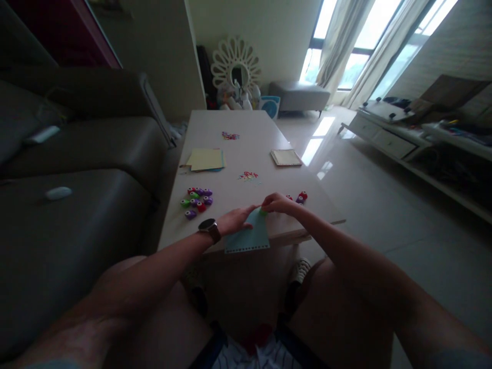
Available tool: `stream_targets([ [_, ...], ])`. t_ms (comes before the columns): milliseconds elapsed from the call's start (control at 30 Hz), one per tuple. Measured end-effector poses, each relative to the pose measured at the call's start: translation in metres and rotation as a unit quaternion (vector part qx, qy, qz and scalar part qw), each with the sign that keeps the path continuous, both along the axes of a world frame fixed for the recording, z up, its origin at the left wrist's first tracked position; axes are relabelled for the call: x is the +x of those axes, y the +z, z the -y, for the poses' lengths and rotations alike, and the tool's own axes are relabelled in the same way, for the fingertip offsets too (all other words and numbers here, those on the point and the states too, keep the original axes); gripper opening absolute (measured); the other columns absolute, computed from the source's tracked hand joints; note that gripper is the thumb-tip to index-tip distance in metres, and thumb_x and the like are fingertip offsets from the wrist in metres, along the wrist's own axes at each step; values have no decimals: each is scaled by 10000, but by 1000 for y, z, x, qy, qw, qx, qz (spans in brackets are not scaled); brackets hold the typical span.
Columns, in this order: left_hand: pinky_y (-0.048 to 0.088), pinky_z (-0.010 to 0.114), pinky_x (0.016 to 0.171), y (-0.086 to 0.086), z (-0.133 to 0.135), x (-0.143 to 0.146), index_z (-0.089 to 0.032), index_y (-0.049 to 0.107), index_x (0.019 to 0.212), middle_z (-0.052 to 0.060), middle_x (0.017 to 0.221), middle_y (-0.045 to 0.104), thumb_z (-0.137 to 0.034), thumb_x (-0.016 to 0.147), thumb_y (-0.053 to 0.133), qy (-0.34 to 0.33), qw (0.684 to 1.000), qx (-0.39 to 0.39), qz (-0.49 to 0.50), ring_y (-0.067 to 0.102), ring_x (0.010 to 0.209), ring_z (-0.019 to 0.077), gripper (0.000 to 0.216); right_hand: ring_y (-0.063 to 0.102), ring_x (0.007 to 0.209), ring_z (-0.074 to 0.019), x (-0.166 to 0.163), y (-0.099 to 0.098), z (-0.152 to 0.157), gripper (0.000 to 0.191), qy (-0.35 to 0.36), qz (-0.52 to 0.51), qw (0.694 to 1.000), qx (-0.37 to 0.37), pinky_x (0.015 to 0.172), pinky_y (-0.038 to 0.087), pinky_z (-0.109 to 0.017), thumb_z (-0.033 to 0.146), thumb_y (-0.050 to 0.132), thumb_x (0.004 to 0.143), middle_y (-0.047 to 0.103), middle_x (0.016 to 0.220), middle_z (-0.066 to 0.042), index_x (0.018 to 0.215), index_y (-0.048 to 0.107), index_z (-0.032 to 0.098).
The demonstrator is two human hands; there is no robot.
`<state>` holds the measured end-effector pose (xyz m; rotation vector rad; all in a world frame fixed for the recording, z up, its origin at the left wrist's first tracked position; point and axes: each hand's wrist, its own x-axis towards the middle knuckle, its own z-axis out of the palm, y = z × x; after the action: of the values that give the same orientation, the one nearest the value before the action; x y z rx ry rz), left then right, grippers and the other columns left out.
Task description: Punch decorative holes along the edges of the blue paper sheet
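A light blue sheet of paper (249, 237) lies at the near edge of the table, its row of holes hanging over the front. My left hand (234, 220) rests on it with thumb and fingers apart, the fingertips close to the far corner. At that corner my right hand (277, 203) is closed around a small green craft punch (263, 210), mostly hidden by the fingers. Several red, green and purple punches (196, 201) stand left of the paper. A few more punches (301, 198) sit just beyond my right wrist.
Loose coloured paper bits (249, 176) lie mid-table, with another pile (230, 136) farther back. Yellow and blue sheets (206, 160) are stacked at the left, and a pale paper stack (286, 157) at the right edge. A dark sofa (77, 205) flanks the table (234, 120).
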<state>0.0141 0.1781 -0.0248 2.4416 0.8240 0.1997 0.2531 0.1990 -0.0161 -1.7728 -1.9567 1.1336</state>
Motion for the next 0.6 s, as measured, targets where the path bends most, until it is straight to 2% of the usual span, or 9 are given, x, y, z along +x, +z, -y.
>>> stream_targets([
  [100, 467, 349, 945, -2, 2, 1, -199, 282, 1535, 153, 1299, 630, -256, 869, 737, 19, 1000, 1, -7, 618, 1154, 267, 808, 645, 704, -164, 6, 8, 5, 102, 3, 46, 997, 63, 617, 475, -246, 215, 702, 794, 730, 777, -57, 847, 753, 143],
  [167, 465, 333, 927, -2, 3, 2, -174, 367, 1484, 145, 1258, 637, -260, 878, 724, 18, 1000, 6, -8, 629, 1099, 250, 709, 649, 763, -176, 9, 13, 8, 154, 19, 75, 992, 105, 659, 474, -258, 244, 718, 797, 740, 864, -69, 917, 756, 155],
  [267, 467, 328, 910, -1, 2, 3, -201, 510, 1389, 116, 1220, 627, -266, 907, 686, 11, 999, 27, -34, 634, 1045, 238, 517, 652, 857, -188, 11, 16, 13, 256, 71, 108, 981, 144, 751, 477, -271, 217, 767, 749, 742, 978, -62, 1004, 755, 191],
  [400, 476, 324, 853, 1, 2, 4, -240, 601, 1325, 96, 1141, 620, -305, 929, 659, 5, 996, 41, -79, 646, 976, 241, 406, 649, 874, -207, 11, 14, 15, 212, 111, 156, 967, 171, 799, 459, -296, 144, 726, 745, 741, 944, -58, 944, 765, 203],
  [600, 470, 316, 851, 0, 0, 4, -253, 614, 1330, 98, 1149, 620, -339, 936, 649, 2, 996, 38, -83, 642, 970, 234, 405, 628, 905, -267, 22, 28, 16, 141, 101, 220, 951, 193, 787, 437, -346, 174, 694, 747, 709, 875, -95, 873, 750, 201],
])
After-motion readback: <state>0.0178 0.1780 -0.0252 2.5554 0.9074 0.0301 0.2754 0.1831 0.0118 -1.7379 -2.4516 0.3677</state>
